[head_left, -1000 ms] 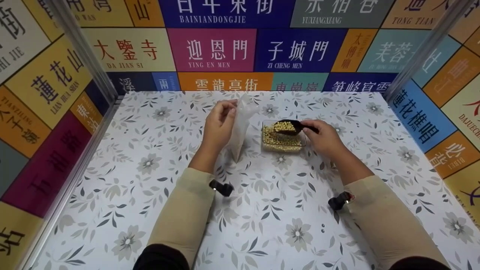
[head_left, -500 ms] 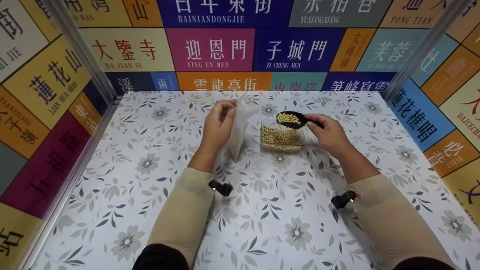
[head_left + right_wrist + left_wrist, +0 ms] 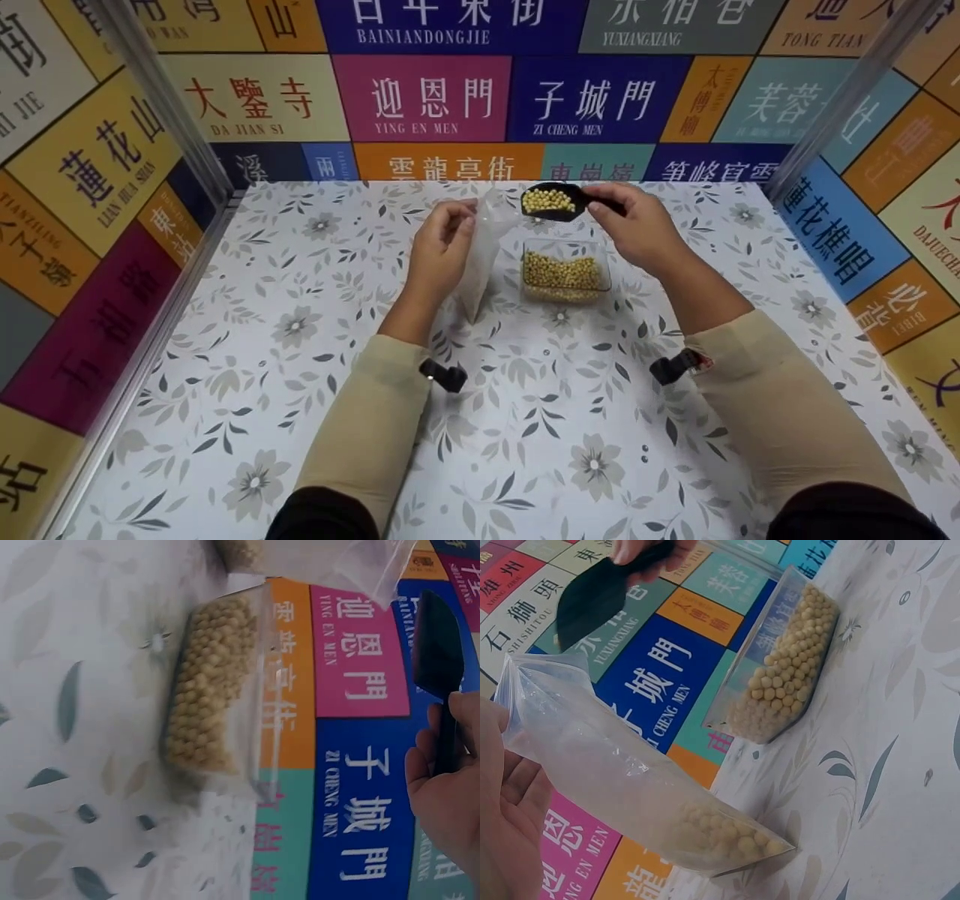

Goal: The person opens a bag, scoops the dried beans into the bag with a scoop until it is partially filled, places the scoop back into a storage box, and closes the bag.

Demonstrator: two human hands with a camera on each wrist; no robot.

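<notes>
My left hand (image 3: 442,244) pinches the upper edge of a clear plastic bag (image 3: 481,259), which stands upright on the table. In the left wrist view, soybeans (image 3: 724,832) lie in the bottom of the bag. My right hand (image 3: 637,225) grips the handle of a black scoop (image 3: 553,214). That scoop carries a heap of soybeans (image 3: 547,199) and hangs in the air just right of the bag's mouth, apart from it. Below it stands a clear rectangular container (image 3: 604,281), partly filled with soybeans (image 3: 562,271).
A white tablecloth (image 3: 525,420) with grey flowers and leaves covers the table. Panels with colourful printed signs (image 3: 424,99) rise at the back and on both sides.
My right hand has lifted the loaded scoop out of the container, then moved it up and left toward the bag's mouth. The left hand and bag have stayed nearly still.
</notes>
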